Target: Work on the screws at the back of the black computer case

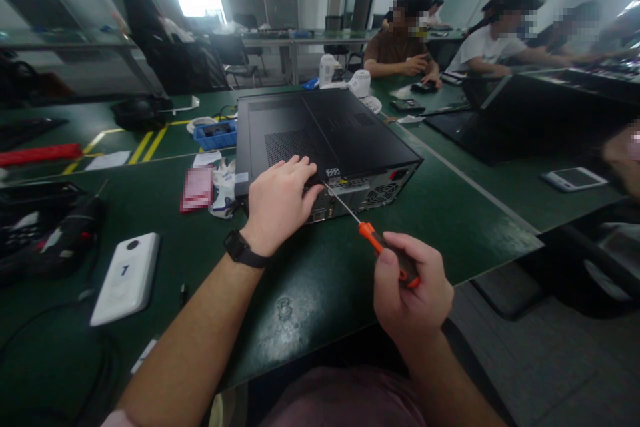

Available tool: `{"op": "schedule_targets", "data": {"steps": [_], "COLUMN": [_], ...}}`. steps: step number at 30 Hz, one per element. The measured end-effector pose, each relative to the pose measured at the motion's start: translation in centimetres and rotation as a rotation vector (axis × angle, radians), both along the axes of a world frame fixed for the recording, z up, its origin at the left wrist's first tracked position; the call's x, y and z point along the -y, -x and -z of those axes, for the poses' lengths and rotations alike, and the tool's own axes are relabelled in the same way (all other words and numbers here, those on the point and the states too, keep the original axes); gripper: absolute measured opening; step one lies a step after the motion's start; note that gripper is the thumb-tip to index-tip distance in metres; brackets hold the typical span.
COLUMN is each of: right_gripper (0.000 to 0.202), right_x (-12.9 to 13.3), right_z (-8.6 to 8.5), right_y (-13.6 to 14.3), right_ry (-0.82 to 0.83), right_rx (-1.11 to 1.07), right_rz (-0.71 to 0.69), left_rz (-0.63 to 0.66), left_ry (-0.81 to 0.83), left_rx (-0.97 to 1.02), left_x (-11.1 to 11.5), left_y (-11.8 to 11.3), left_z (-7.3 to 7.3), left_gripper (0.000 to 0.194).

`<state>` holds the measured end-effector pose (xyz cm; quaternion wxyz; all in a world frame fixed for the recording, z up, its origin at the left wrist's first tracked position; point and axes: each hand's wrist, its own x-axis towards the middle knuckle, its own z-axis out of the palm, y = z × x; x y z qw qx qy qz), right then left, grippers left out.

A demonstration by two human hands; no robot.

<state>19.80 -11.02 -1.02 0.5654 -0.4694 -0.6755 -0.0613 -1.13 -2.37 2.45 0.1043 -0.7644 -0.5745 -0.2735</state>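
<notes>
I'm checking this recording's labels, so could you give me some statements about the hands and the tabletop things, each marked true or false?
1. The right hand grips an orange-and-black screwdriver. True.
2. The left hand rests on the black computer case. True.
3. The screwdriver's tip points away from the computer case. False: it points at the case's near side, by the left thumb.
4. A watch is worn on the right wrist. False: the black watch is on the left wrist.
5. A white device lies on the green table. True.
6. The blue tray stands on top of the computer case. False: the blue tray is beside it, on the table.
</notes>
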Motion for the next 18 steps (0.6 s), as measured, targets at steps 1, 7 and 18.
{"op": "schedule_targets", "data": {"steps": [1, 7, 18], "right_gripper": [0.016, 0.021, 0.018], "right_x": [0.02, 0.16, 0.0], "right_z": [0.1, 0.34, -0.04], "right_y": [-0.05, -0.24, -0.09], "right_ry": [0.016, 0.077, 0.051], "right_rx": [-0.007, -0.025, -0.008], "right_rz": [0.017, -0.052, -0.017], "left_rz": [0.001, -0.002, 0.001], "left_ry": [0.001, 0.001, -0.009], "left_rx": [-0.001, -0.004, 0.003], "left_x": [0.0, -0.01, -0.07], "left_y": [0.0, -0.02, 0.04], "left_z": [-0.01, 0.0, 0.12], "left_gripper": [0.031, 0.031, 0.03]}}
